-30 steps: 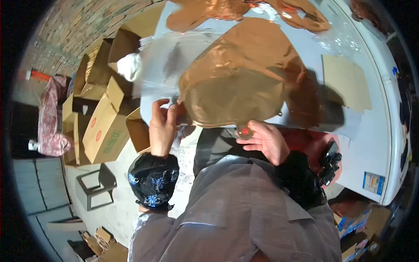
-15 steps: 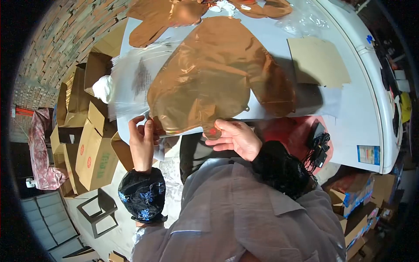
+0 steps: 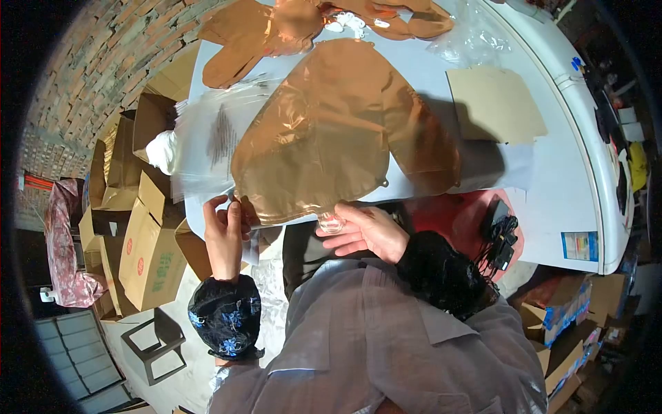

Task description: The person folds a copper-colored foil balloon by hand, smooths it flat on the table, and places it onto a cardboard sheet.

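A flat, shiny copper-coloured foil piece (image 3: 317, 131) lies over the front of the white table (image 3: 552, 186), its lower edge towards me. At its lower left corner my left hand (image 3: 225, 231) pinches the foil's edge between thumb and fingers. My right hand (image 3: 365, 231) has thumb and fingers on a small clear tab (image 3: 331, 222) at the middle of the lower edge; the other fingers are stretched out. More copper foil pieces (image 3: 238, 34) lie at the back, by small white pieces (image 3: 348, 24).
Clear plastic bags (image 3: 214, 131) lie on the left, beneath the foil's edge. Cardboard (image 3: 493, 103) and crumpled clear plastic (image 3: 476, 34) are at the right. Open cartons (image 3: 155, 241) and a dark stool (image 3: 153, 345) stand at left; black cables (image 3: 507, 234) rest on something red.
The foil's lower edge and the clear tab look changed in shape and shine. Both hands keep their hold, and the view has shifted slightly.
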The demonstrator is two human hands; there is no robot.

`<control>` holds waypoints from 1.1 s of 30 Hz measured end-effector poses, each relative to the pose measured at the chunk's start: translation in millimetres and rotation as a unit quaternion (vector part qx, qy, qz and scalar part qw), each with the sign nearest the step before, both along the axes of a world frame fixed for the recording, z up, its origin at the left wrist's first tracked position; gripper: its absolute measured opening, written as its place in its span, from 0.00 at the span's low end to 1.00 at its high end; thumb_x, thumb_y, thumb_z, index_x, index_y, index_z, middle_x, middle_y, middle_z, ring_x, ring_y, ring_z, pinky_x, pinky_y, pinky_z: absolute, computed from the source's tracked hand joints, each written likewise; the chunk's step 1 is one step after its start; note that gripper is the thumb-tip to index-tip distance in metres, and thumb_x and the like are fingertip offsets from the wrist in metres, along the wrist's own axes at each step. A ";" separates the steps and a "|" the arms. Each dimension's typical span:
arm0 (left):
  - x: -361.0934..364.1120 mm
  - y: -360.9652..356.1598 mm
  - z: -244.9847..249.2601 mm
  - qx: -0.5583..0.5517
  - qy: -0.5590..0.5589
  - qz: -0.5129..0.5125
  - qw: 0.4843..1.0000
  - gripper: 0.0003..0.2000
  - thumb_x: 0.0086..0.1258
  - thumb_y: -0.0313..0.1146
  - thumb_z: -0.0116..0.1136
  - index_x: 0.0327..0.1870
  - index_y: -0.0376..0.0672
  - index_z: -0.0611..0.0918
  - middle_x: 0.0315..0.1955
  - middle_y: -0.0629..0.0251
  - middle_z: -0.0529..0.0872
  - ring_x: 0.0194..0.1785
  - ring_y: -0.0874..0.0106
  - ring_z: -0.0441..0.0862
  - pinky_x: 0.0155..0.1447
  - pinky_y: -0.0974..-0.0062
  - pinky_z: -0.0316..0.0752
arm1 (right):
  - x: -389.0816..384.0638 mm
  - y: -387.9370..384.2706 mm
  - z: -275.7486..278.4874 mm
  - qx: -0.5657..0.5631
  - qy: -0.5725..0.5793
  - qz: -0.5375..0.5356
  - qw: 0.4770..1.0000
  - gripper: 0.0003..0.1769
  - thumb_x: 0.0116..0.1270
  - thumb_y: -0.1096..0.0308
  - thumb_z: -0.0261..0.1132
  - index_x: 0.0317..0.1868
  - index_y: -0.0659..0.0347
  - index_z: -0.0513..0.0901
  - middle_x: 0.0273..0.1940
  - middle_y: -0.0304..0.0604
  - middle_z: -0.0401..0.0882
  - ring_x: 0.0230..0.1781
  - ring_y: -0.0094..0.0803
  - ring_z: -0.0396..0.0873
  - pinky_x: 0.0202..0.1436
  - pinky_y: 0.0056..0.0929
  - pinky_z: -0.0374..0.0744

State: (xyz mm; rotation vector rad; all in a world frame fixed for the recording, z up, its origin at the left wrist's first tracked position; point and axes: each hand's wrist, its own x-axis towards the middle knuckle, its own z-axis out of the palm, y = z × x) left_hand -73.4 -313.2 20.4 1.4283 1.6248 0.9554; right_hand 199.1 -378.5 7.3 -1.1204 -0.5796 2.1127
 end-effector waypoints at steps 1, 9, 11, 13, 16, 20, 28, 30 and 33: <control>0.2 -0.2 -0.4 0.002 0.000 -0.001 1.000 0.13 0.79 0.34 0.55 0.56 0.38 0.72 0.25 0.65 0.81 0.25 0.80 0.76 0.27 0.80 0.70 | 0.4 0.2 -1.6 0.000 0.001 0.000 1.000 0.32 0.78 0.44 0.51 0.67 0.64 0.72 0.61 0.55 0.79 0.59 0.45 0.81 0.59 0.42 0.81; 1.9 -0.5 0.1 0.000 -0.002 0.003 1.000 0.13 0.79 0.33 0.55 0.56 0.36 0.72 0.25 0.66 0.81 0.25 0.80 0.76 0.27 0.80 0.69 | -2.3 4.0 -9.9 0.009 0.006 -0.019 1.000 0.30 0.78 0.46 0.51 0.66 0.62 0.73 0.60 0.51 0.81 0.55 0.43 0.84 0.54 0.39 0.84; 3.6 -1.5 2.5 0.000 -0.001 0.002 1.000 0.13 0.79 0.33 0.55 0.56 0.36 0.72 0.25 0.65 0.81 0.24 0.80 0.76 0.27 0.80 0.69 | -3.5 3.4 -2.8 0.004 -0.003 -0.023 1.000 0.30 0.79 0.47 0.51 0.67 0.63 0.72 0.61 0.52 0.80 0.57 0.44 0.82 0.57 0.40 0.82; 4.4 -2.0 4.1 0.004 0.000 0.000 1.000 0.13 0.78 0.33 0.55 0.56 0.36 0.72 0.25 0.65 0.81 0.24 0.80 0.76 0.27 0.80 0.69 | -4.6 3.1 0.4 0.002 -0.005 -0.027 1.000 0.29 0.79 0.48 0.51 0.67 0.63 0.72 0.62 0.53 0.80 0.58 0.44 0.82 0.58 0.40 0.81; 2.8 -1.5 -0.2 0.011 -0.009 0.002 1.000 0.13 0.78 0.33 0.55 0.56 0.36 0.72 0.25 0.65 0.81 0.24 0.80 0.76 0.27 0.80 0.69 | -5.0 2.7 -2.6 0.003 0.001 -0.030 1.000 0.29 0.79 0.48 0.51 0.67 0.63 0.72 0.61 0.53 0.80 0.58 0.44 0.82 0.58 0.40 0.81; 2.4 -2.1 -0.2 0.011 -0.005 0.005 1.000 0.14 0.78 0.34 0.55 0.57 0.37 0.73 0.25 0.65 0.82 0.24 0.80 0.76 0.27 0.80 0.69 | -4.4 2.7 -2.6 0.005 0.000 -0.026 1.000 0.29 0.79 0.48 0.51 0.67 0.63 0.72 0.61 0.53 0.80 0.57 0.43 0.82 0.57 0.39 0.81; 2.5 -2.8 -0.6 0.005 -0.007 0.008 1.000 0.13 0.78 0.35 0.56 0.56 0.37 0.73 0.26 0.65 0.82 0.25 0.80 0.76 0.27 0.80 0.69 | -2.2 2.1 -8.5 0.024 -0.007 -0.020 1.000 0.30 0.79 0.47 0.51 0.67 0.63 0.71 0.59 0.53 0.82 0.54 0.42 0.84 0.53 0.36 0.84; 3.0 -2.5 1.0 0.004 0.006 0.007 1.000 0.14 0.78 0.35 0.56 0.57 0.38 0.73 0.25 0.63 0.81 0.25 0.77 0.77 0.28 0.78 0.70 | -2.4 1.5 -5.3 0.022 -0.007 -0.023 0.999 0.31 0.78 0.46 0.51 0.67 0.63 0.70 0.59 0.54 0.82 0.54 0.43 0.84 0.52 0.37 0.84; -2.2 -5.1 12.5 0.091 0.216 0.001 0.972 0.14 0.77 0.37 0.57 0.57 0.41 0.74 0.25 0.59 0.81 0.27 0.69 0.79 0.33 0.71 0.74 | 7.1 -3.4 8.2 -0.023 -0.066 0.041 0.997 0.32 0.79 0.45 0.50 0.66 0.65 0.72 0.60 0.56 0.80 0.56 0.44 0.83 0.56 0.36 0.82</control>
